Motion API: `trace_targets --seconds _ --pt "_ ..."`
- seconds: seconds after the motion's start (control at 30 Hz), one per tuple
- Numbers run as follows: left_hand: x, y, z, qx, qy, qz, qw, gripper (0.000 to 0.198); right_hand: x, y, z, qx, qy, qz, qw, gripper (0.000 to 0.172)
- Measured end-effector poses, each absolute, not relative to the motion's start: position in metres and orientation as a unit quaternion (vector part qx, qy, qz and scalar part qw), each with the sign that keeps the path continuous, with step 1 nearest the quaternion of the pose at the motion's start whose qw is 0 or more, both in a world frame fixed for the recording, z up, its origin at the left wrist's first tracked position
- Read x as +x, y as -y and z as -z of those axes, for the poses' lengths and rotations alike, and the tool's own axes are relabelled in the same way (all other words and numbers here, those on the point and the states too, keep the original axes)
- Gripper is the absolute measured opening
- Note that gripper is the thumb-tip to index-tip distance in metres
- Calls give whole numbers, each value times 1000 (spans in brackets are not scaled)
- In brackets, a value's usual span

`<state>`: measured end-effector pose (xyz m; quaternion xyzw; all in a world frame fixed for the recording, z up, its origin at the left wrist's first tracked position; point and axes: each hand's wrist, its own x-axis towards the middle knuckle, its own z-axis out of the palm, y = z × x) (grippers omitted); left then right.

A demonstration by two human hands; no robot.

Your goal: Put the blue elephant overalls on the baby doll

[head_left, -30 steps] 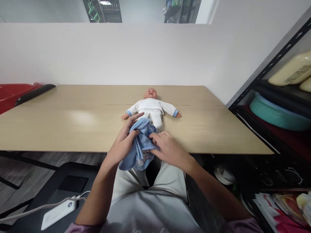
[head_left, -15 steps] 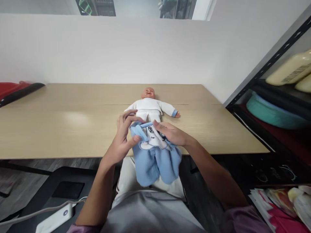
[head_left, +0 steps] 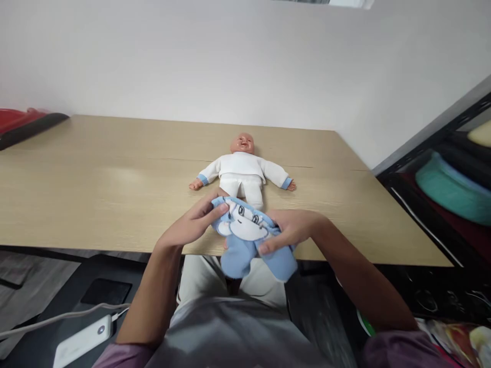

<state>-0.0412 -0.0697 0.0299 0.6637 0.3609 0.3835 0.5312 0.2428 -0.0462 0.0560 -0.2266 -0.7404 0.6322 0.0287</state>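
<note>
Small blue trousers [head_left: 247, 232] with a white cartoon face on the front are stretched between my hands, waistband up, above the table's front edge. My left hand [head_left: 199, 217] pinches the waistband's left side, thumb in front and fingers behind. On the right side, my right hand [head_left: 289, 230] grips the cloth with its thumb across the front; its other fingers are mostly hidden. Just beyond lies a baby doll [head_left: 242, 163] on its back, arms spread, in a white top with blue cuffs and white legs. Its lower legs are largely hidden by the trousers.
The doll lies on a light wooden table [head_left: 115, 204]. A red item [head_left: 17, 120] with a black edge is at the far left. A shelf with a teal item [head_left: 454, 189] stands right. A white power bank [head_left: 82, 341] with a cable lies lower left.
Both hands have shifted on the trousers, whose front now faces up more flatly with both cartoon eyes showing. My right thumb has moved down the front. The view has tilted downward.
</note>
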Motion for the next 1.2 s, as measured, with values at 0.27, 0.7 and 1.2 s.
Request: trace_targets --seconds 0.27,0.7,1.2 --pt "-34 53 -3 515 -377 -364 678 67 219 32 -26 -408 504 -705 289 64" --pt "-29 53 15 453 -395 -391 697 57 237 24 -33 -249 711 -652 83 63" --pt "-41 90 31 384 -316 -389 775 52 209 68 -8 -385 524 -705 285 67"
